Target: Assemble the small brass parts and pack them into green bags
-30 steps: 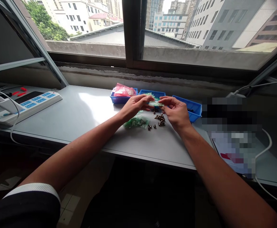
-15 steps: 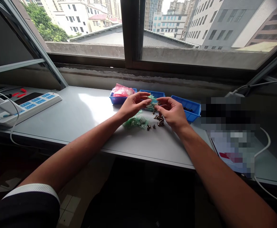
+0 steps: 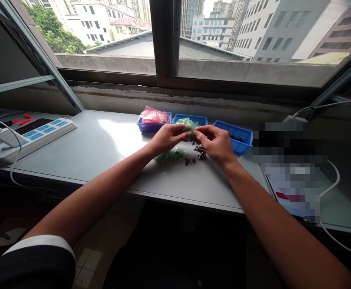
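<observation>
My left hand (image 3: pixel 169 138) and my right hand (image 3: pixel 216 141) meet above the desk, fingertips pinched together on a small green plastic bag (image 3: pixel 191 129). Fingers cover most of this bag. Below them, several dark metal screws (image 3: pixel 201 152) lie loose on the grey desk, mostly beside my right hand. Another green plastic bag (image 3: pixel 170 155) with dark pieces in it rests under my left hand. Just behind my fingers, the middle blue tray (image 3: pixel 206 120) holds more green bags (image 3: pixel 185 121).
A blue tray (image 3: pixel 148 127) with pink bags stands back left; another blue tray (image 3: pixel 242 149) with dark screws stands right. A white power strip (image 3: pixel 39 138) with cables lies far left. Papers (image 3: pixel 290 196) lie at the right. The window sill runs behind.
My hands have drawn closer, fingertips now touching over the green bag. At the far left edge, another person's hand has mostly left the view.
</observation>
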Tool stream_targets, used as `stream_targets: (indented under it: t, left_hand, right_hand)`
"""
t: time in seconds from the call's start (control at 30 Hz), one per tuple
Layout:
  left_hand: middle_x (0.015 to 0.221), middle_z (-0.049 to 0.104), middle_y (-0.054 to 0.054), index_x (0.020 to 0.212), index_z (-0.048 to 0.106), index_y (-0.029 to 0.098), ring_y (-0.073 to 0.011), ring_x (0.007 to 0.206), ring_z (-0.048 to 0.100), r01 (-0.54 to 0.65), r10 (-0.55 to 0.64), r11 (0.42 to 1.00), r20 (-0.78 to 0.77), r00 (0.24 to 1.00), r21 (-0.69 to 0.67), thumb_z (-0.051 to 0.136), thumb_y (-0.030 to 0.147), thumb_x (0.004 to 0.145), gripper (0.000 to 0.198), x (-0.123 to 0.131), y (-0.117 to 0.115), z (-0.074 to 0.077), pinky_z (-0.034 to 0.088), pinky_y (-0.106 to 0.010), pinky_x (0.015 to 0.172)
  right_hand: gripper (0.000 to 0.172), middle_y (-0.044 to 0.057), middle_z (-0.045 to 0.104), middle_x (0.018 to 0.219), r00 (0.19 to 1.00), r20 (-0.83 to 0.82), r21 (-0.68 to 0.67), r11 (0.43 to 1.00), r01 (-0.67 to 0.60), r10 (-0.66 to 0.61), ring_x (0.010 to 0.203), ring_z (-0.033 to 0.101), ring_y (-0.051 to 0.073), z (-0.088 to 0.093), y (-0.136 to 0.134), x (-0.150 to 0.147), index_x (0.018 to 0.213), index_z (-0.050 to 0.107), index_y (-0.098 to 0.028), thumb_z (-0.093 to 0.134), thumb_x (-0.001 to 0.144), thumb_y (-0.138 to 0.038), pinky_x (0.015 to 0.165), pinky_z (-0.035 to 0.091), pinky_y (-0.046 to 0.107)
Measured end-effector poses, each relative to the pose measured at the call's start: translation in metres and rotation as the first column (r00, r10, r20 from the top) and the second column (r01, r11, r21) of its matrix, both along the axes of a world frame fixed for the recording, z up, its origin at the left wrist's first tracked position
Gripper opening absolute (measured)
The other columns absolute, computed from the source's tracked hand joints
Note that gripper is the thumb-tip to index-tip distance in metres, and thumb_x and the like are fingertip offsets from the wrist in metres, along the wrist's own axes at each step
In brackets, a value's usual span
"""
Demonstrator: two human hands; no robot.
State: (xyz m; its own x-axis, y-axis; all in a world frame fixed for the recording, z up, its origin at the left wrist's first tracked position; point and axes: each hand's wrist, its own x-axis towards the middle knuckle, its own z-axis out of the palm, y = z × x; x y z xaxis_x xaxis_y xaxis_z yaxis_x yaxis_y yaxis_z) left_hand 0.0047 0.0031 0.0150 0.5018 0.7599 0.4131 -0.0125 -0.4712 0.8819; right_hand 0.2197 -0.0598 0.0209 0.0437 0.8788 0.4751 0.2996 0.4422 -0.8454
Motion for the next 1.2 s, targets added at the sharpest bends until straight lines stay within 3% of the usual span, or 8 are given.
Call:
stream_targets:
  t: [0.1,0.23,0.37,0.53,0.7,0.83,0.97,1.2]
  left_hand:
    - [0.107,0.087,-0.012,0.12,0.087,0.016,-0.0242,0.095,0.081,-0.034,0.034,0.999,0.039,0.999,0.002,0.093,0.06,0.09,0.054,0.0,0.003,0.0,0.067,-0.041,0.091]
    - [0.101,0.086,-0.01,0.119,0.086,0.016,-0.0224,0.09,0.08,-0.03,0.03,1.0,0.048,0.998,0.008,0.094,0.057,0.089,0.051,-0.002,0.001,0.003,0.064,-0.036,0.082]
    - [0.095,0.083,-0.007,0.128,0.08,0.018,-0.0189,0.085,0.077,-0.033,0.033,0.999,0.068,0.997,-0.015,0.098,0.052,0.087,0.056,-0.003,-0.003,0.008,0.062,-0.032,0.078]
    - [0.125,0.082,-0.015,0.125,0.079,0.015,-0.0244,0.105,0.082,0.001,0.026,0.978,0.126,0.992,-0.211,0.082,0.067,0.099,0.058,-0.001,-0.008,0.013,0.066,-0.036,0.089]
    - [0.103,0.083,-0.01,0.131,0.076,0.015,-0.0183,0.089,0.078,0.034,-0.024,0.986,0.062,0.998,-0.165,0.1,0.051,0.085,0.063,-0.003,-0.007,0.011,0.063,-0.032,0.083]
    - [0.094,0.081,-0.005,0.115,0.073,0.017,-0.0166,0.086,0.076,-0.05,0.068,0.989,0.124,0.99,-0.137,0.102,0.046,0.081,0.053,-0.004,0.0,0.006,0.059,-0.029,0.078]
    - [0.102,0.083,-0.009,0.104,0.08,0.014,-0.0196,0.095,0.078,-0.093,0.1,0.992,0.083,0.991,-0.084,0.098,0.046,0.084,0.042,-0.005,0.001,0.005,0.06,-0.033,0.091]
    - [0.124,0.086,-0.015,0.119,0.089,0.017,-0.0293,0.117,0.081,-0.005,0.004,0.99,-0.008,1.0,-0.144,0.097,0.057,0.086,0.053,-0.007,-0.011,0.012,0.062,-0.044,0.11]
  right_hand:
    - [0.031,0.007,0.084,0.111,0.995,-0.045,0.027,0.996,0.085,-0.084,0.095,0.078,0.024,0.0,0.002,0.002,0.113,0.082,-0.024,0.088,0.091,-0.046,0.081,0.067,0.038]
    - [0.044,0.006,0.083,0.106,0.996,-0.082,-0.09,0.995,-0.042,0.034,0.093,0.077,0.024,0.001,0.004,0.002,0.119,0.082,-0.024,0.096,0.082,-0.044,0.078,0.067,0.038]
    - [0.036,0.005,0.083,0.096,0.986,-0.139,-0.098,0.99,-0.101,0.087,0.086,0.076,0.022,-0.002,0.006,0.001,0.107,0.084,-0.024,0.096,0.082,-0.048,0.078,0.067,0.039]
    - [0.019,0.003,0.082,0.095,0.993,-0.116,-0.053,0.999,-0.009,0.003,0.091,0.076,0.023,-0.004,0.009,0.007,0.101,0.084,-0.025,0.09,0.085,-0.035,0.081,0.066,0.039]
    - [0.011,0.006,0.08,0.126,0.999,-0.039,0.09,0.996,0.005,-0.002,0.118,0.076,0.026,-0.003,0.009,0.007,0.089,0.087,-0.028,0.077,0.093,-0.023,0.094,0.068,0.043]
    - [0.012,0.006,0.081,0.11,0.985,-0.168,0.005,1.0,-0.024,0.025,0.099,0.078,0.024,-0.002,0.008,0.003,0.101,0.087,-0.027,0.076,0.099,-0.032,0.079,0.07,0.041]
    - [0.029,0.003,0.081,0.096,0.976,-0.203,-0.025,0.996,-0.087,0.08,0.089,0.078,0.022,-0.003,0.006,0.0,0.116,0.082,-0.026,0.088,0.092,-0.041,0.081,0.069,0.04]
    - [0.031,0.005,0.084,0.104,0.983,-0.133,0.03,0.992,-0.121,0.124,0.102,0.08,0.025,-0.001,0.003,0.0,0.108,0.079,-0.026,0.093,0.089,-0.046,0.099,0.068,0.044]
